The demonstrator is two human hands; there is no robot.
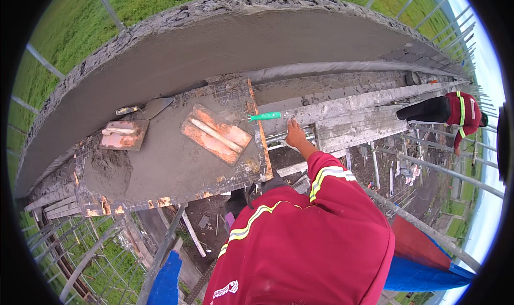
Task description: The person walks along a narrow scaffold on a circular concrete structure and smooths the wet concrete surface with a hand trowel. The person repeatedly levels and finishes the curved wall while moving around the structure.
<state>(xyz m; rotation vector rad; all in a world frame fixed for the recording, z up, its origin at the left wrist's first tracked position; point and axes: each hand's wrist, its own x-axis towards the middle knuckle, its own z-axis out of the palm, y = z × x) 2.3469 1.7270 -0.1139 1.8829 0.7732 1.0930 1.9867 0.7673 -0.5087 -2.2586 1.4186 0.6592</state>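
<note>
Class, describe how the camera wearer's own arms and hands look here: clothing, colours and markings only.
The right hand is bare, with no glove. The right sleeve is deep red fabric and stops short of the wrist, leaving it uncovered. Around it runs a reflective band in pale silver and yellow. The left hand is out of view.

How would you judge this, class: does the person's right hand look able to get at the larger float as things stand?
Probably yes. The larger float lies handle up on the mortar-covered board, and nothing appears to block the way between it and the right hand.
</note>
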